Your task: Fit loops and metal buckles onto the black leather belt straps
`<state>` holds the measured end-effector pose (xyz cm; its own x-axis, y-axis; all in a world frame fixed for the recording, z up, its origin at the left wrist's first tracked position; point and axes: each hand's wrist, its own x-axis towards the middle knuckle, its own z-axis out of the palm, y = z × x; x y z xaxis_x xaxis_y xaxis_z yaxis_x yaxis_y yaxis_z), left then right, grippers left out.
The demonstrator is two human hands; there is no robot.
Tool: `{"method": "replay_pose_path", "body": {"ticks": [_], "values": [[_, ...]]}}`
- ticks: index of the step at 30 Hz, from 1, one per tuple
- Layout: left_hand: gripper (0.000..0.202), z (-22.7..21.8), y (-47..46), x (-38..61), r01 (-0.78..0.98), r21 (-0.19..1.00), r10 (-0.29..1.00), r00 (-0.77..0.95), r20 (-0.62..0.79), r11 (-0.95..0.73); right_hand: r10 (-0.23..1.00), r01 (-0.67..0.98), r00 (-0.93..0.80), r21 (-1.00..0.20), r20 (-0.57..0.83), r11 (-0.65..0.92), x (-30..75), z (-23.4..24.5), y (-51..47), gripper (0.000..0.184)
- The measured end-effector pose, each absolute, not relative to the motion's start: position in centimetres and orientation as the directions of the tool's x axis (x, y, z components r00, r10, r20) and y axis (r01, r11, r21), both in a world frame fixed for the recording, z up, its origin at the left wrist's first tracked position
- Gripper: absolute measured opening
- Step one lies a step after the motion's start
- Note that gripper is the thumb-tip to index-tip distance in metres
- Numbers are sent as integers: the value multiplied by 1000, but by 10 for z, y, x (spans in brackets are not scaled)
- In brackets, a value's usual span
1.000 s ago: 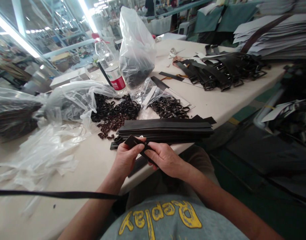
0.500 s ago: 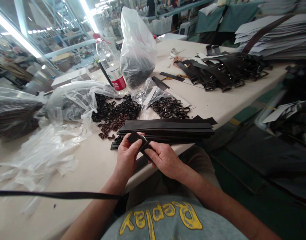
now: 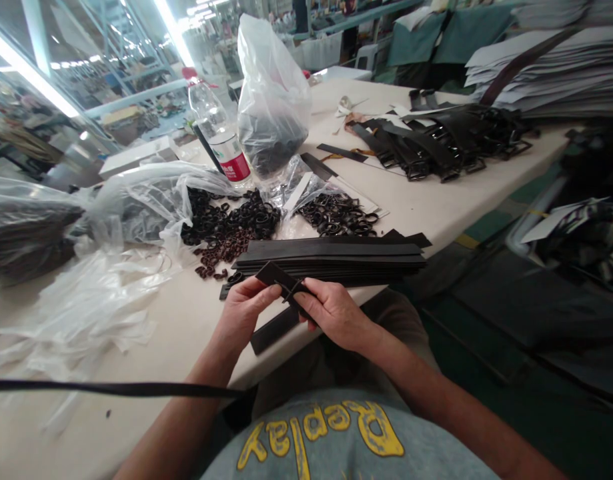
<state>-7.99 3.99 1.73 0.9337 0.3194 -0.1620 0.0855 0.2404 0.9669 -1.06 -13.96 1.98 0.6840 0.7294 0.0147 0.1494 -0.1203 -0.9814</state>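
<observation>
At six o'clock, yellow lettering (image 3: 313,427) is spelling "Replay" across the person's grey-blue shirt (image 3: 336,405); the word is running upside down in this view, its capital R sitting toward five o'clock. Between ten and eleven o'clock, a clear bottle (image 3: 213,120) is carrying a red-banded label (image 3: 235,168) whose white characters are showing too small to be read with certainty.

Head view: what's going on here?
A person's left hand and right hand grip a dark strap near its end, a thin buckle-like piece crossing it between them. A stack of dark strips lies on the table beyond the hands, with black loops and brown loops near its left end.
</observation>
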Motion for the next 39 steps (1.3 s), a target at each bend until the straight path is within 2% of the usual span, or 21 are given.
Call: {"method": "replay_pose_path", "body": {"ticks": [5,11,18,20,25,27,34,39], "values": [[25,20,34,-77,77,952,359,915,-186,296,776,186,631,-974,16,-132,-10,21,-139,29],[25,23,32,-72,90,960,289,943,-168,265,754,137,656,-982,-8,-130,-12,17,-138,30],[27,16,32,-67,77,960,280,948,-155,271,754,227,657,-955,5,-192,-4,23,-144,31],[28,14,33,-67,79,969,274,951,-143,234,768,265,641,-941,9,-210,-2,22,-145,32],[25,10,37,-67,93,996,267,960,-87,-12,773,392,633,-878,40,-275,-1,18,-145,33],[25,9,38,-66,97,994,265,961,-79,-55,766,409,641,-867,50,-285,-2,17,-144,34],[29,5,39,-65,129,989,177,974,-140,71,788,430,605,-880,115,-203,-1,14,-144,29],[33,4,39,-66,208,971,148,963,-224,114,787,460,606,-859,119,-224,1,13,-145,31]]}}
